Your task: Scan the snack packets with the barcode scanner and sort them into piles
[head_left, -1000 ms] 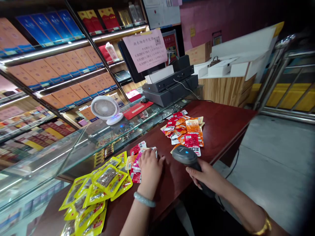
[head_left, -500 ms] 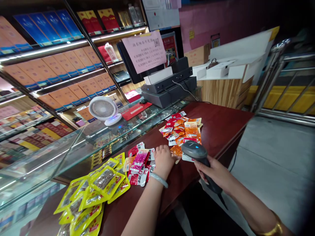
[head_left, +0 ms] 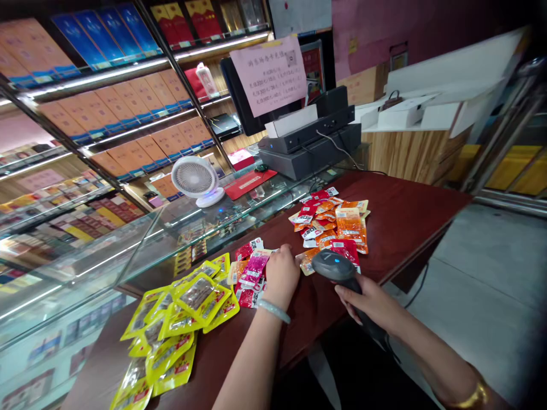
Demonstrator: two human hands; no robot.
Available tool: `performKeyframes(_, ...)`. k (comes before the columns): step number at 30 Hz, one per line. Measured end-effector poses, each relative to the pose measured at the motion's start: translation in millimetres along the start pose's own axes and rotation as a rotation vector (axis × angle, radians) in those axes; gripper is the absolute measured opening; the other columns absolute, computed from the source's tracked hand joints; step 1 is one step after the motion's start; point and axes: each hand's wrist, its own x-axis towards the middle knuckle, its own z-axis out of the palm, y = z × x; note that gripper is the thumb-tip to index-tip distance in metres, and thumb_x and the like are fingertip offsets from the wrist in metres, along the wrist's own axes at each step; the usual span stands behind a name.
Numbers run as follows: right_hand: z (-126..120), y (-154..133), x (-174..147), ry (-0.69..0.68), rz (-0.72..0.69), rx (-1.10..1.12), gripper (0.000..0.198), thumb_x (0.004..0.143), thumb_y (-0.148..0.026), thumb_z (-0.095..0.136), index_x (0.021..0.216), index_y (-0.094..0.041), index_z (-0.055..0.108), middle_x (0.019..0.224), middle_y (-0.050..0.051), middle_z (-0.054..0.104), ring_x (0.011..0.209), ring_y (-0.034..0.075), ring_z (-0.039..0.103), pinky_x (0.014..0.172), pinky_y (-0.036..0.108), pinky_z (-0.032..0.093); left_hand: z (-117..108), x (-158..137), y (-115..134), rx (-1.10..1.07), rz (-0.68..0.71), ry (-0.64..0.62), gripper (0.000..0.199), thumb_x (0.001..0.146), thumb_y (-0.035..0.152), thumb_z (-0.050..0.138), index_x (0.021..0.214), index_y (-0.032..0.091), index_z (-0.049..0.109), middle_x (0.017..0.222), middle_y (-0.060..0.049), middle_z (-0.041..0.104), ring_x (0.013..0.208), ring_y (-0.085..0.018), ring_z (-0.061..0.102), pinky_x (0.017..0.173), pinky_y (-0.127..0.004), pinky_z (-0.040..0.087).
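My right hand (head_left: 374,302) grips the handle of a dark grey barcode scanner (head_left: 335,265), its head over the near edge of a pile of orange and red snack packets (head_left: 351,225). My left hand (head_left: 282,272), a pale bangle at its wrist, is at the right edge of a smaller pile of pink and red snack packets (head_left: 253,269). Its fingers are curled together with the tips hidden, so what they hold cannot be made out. Left of that pile lie several yellow snack packets (head_left: 199,296), heaped on the dark red counter (head_left: 410,210).
A glass display case (head_left: 141,250) runs along the counter's far side, with a white fan (head_left: 194,177) and a red envelope (head_left: 250,183) on it. A monitor bearing a pink paper sign (head_left: 269,74) stands behind a black cash drawer (head_left: 310,155). Boxed goods fill the shelves behind.
The view has shifted, so the counter and packets sit farther right. My left hand has moved left against the counter, away from the orange packets toward the pink ones. The scanner stays in my right hand.
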Motion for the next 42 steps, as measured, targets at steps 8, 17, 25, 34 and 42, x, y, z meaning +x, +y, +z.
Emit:
performKeyframes(8, 1.6, -0.7, -3.1, -0.001, 0.021, -0.008, 0.040, 0.084, -0.058, 0.059, 0.084, -0.021, 0.045, 0.049, -0.009, 0.050, 0.040, 0.009, 0.046, 0.040, 0.021, 0.040, 5.7, 18.4, 8.3, 0.017, 0.067, -0.193, 0.021, 0.087, 0.033, 0.056, 0.098, 0.015, 0.059, 0.096, -0.013, 0.069, 0.091, -0.023, 0.066, 0.076, -0.030, 0.044)
performKeyframes(17, 15.1, -4.8, -3.1, -0.120, 0.006, -0.008, 0.037, 0.086, -0.055, 0.059, 0.085, -0.020, 0.046, 0.049, -0.009, 0.049, 0.038, 0.008, 0.045, 0.038, 0.019, 0.037, -12.8, 6.0, -22.3, -0.256, -0.172, -0.085, 0.013, 0.090, 0.031, 0.054, 0.098, 0.021, 0.053, 0.079, -0.004, 0.068, 0.076, -0.018, 0.065, 0.060, -0.024, 0.034)
performKeyframes(25, 32.6, -9.3, -1.3, -0.226, 0.002, -0.044, 0.033, 0.086, -0.051, 0.058, 0.086, -0.020, 0.046, 0.048, -0.010, 0.048, 0.038, 0.008, 0.044, 0.038, 0.019, 0.035, -12.6, -1.4, -38.2, -0.346, -0.206, 0.014, 0.011, 0.091, 0.027, 0.051, 0.099, 0.021, 0.054, 0.078, -0.002, 0.066, 0.067, -0.015, 0.060, 0.056, -0.022, 0.031)
performKeyframes(34, 31.9, -7.4, -1.4, -0.219, 0.010, -0.043, 0.033, 0.087, -0.050, 0.058, 0.090, -0.019, 0.047, 0.048, -0.010, 0.047, 0.037, 0.007, 0.043, 0.038, 0.019, 0.034, -23.6, -3.6, -53.9, -0.306, -0.292, 0.063, 0.016, 0.091, 0.037, 0.050, 0.098, 0.022, 0.054, 0.075, -0.002, 0.066, 0.066, -0.017, 0.061, 0.056, -0.023, 0.033)
performKeyframes(42, 22.7, -8.6, -1.1, -0.158, -0.031, 0.003, 0.034, 0.086, -0.050, 0.060, 0.093, -0.019, 0.047, 0.050, -0.011, 0.048, 0.037, 0.007, 0.044, 0.039, 0.019, 0.036, -35.3, -6.1, -100.8, 0.038, -0.422, 0.228, 0.035, 0.091, 0.044, 0.047, 0.115, 0.019, 0.054, 0.103, -0.013, 0.068, 0.099, -0.030, 0.062, 0.079, -0.036, 0.043)
